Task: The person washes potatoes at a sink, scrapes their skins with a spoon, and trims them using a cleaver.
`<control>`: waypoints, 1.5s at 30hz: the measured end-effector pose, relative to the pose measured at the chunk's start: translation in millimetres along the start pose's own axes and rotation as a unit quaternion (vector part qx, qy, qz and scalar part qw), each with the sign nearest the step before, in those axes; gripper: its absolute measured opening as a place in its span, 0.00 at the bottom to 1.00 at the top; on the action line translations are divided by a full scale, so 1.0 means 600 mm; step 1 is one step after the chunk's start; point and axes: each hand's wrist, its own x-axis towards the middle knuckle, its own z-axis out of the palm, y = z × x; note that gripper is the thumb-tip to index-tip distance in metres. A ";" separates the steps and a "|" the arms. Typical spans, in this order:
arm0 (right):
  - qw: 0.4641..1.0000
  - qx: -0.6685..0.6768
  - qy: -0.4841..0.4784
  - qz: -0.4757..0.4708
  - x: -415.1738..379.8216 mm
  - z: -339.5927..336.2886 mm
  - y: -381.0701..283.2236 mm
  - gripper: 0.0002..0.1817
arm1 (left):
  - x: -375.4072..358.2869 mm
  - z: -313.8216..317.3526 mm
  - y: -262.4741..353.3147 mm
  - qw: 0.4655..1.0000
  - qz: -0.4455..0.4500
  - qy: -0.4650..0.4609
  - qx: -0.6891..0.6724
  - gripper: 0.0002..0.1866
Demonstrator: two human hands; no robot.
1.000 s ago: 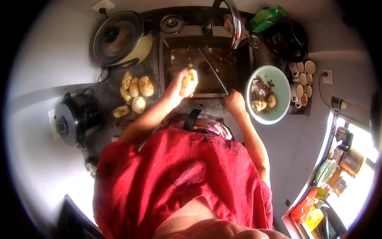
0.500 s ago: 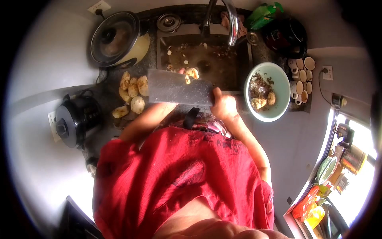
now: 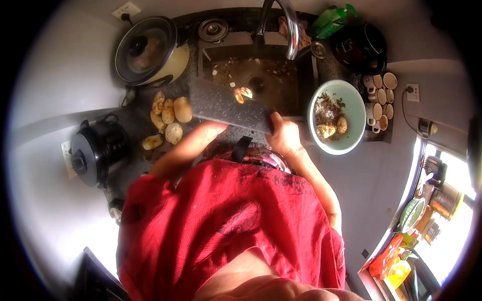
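My right hand [image 3: 283, 134] grips the handle end of a broad cleaver [image 3: 231, 108], whose wet blade spans the sink's near edge. Past the blade's far edge shows a partly peeled potato [image 3: 245, 93], pale with brown patches. My left hand [image 3: 216, 127] is mostly covered by the blade; only its wrist side shows, and the potato sits at its far end, held over the sink [image 3: 291, 95]. Scraps of peel lie in the sink. Several pale potatoes [image 3: 173, 133] rest on the counter to the left.
A light green basin [image 3: 362, 118] with peelings and two potatoes stands to the right. The faucet [image 3: 292, 37] arches over the sink. A lidded cooker [image 3: 175, 65] and a black pot [image 3: 95, 155] are on the left; several mugs [image 3: 374, 110] are far right.
The cleaver has tilted, its left end rising and its handle end dropping slightly. A fingertip seen beside the potato earlier is now hidden.
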 end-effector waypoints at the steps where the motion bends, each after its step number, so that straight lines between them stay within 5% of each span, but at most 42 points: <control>1: 1.000 -0.008 -0.006 -0.007 -0.001 -0.001 -0.004 0.17 | 0.004 -0.006 0.000 0.998 -0.022 -0.059 -0.026 0.13; 3: 1.000 -0.016 -0.014 -0.014 -0.003 -0.005 -0.006 0.17 | 0.001 -0.002 0.000 0.991 -0.047 -0.115 -0.049 0.14; 6: 0.999 -0.030 -0.018 -0.022 -0.001 -0.004 -0.003 0.17 | -0.021 0.016 -0.002 0.992 0.005 0.015 0.125 0.20; 12: 0.999 -0.046 -0.013 0.010 0.008 0.019 0.027 0.15 | -0.027 -0.002 -0.012 0.995 -0.003 -0.030 -0.091 0.15; 17: 0.989 -0.043 -0.019 0.140 0.014 0.037 0.089 0.16 | -0.017 -0.057 -0.004 0.990 -0.046 -0.021 0.129 0.25; 19: 0.981 -0.019 -0.037 0.191 0.013 0.034 0.115 0.16 | -0.037 0.009 0.009 0.979 -0.021 0.024 0.202 0.29; 21: 0.983 -0.012 -0.031 0.179 0.005 0.024 0.109 0.17 | -0.043 0.023 0.009 0.952 0.094 0.020 0.290 0.21; 23: 0.992 0.004 -0.011 0.123 -0.009 0.015 0.085 0.17 | -0.038 0.015 0.006 0.951 0.091 0.011 0.296 0.23; 25: 0.999 0.001 -0.006 0.050 -0.019 0.000 0.043 0.19 | -0.031 0.009 0.005 0.895 0.124 -0.030 0.427 0.31; 26: 0.999 -0.002 -0.019 0.041 -0.018 -0.007 0.021 0.19 | -0.029 -0.033 -0.001 0.949 0.116 -0.080 0.282 0.32; 27: 0.999 -0.005 -0.031 0.032 -0.016 -0.011 0.006 0.18 | -0.028 -0.027 0.001 0.949 0.116 -0.080 0.283 0.32; 29: 1.000 -0.019 -0.019 0.005 -0.013 -0.004 0.005 0.17 | -0.024 -0.016 0.005 0.990 0.009 -0.141 0.012 0.27; 30: 0.999 -0.026 -0.030 0.001 -0.011 -0.005 0.006 0.17 | -0.014 -0.023 0.008 0.978 0.035 -0.118 0.171 0.33; 37: 0.992 -0.015 -0.039 0.116 0.018 0.006 0.053 0.17 | -0.045 0.018 0.010 0.922 0.072 -0.115 0.363 0.33; 39: 0.982 -0.004 -0.056 0.178 0.029 0.012 0.094 0.17 | -0.067 0.056 0.022 0.828 0.149 -0.072 0.536 0.34; 43: 0.991 0.030 -0.017 0.127 0.007 -0.006 0.067 0.16 | -0.041 0.033 0.019 0.864 0.167 -0.044 0.472 0.30; 45: 0.998 0.032 0.003 0.051 -0.007 -0.015 0.031 0.19 | -0.032 0.038 0.029 0.772 0.200 -0.080 0.598 0.28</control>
